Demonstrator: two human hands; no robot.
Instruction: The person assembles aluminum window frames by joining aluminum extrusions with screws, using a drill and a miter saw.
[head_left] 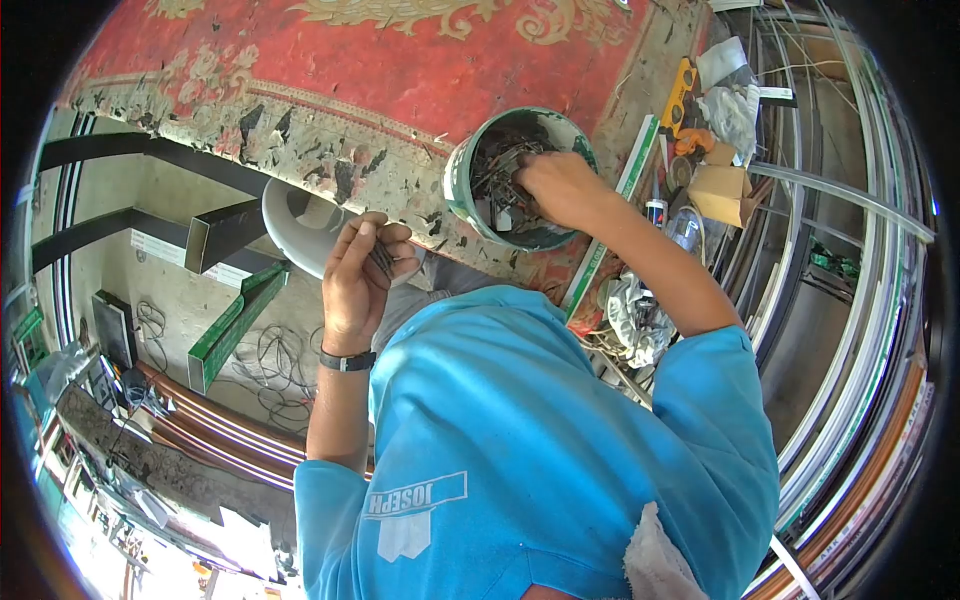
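Scraps [498, 155] lie in the bucket [456, 185] our right hand [562, 188] seems to be sifting, its grip hidden, while our left hand [358, 265] clasps dark pieces [382, 262], so we likely need a delicate pinch next.

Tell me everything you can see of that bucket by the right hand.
The bucket is round and open-topped, apparently plastic, green with patchy, smeared-looking white. It stands upright on a surface with a worn, red patterned covering, near the edge. Inside is a dark jumble of small, thin pieces, too tangled to identify. The right hand reaches into it.
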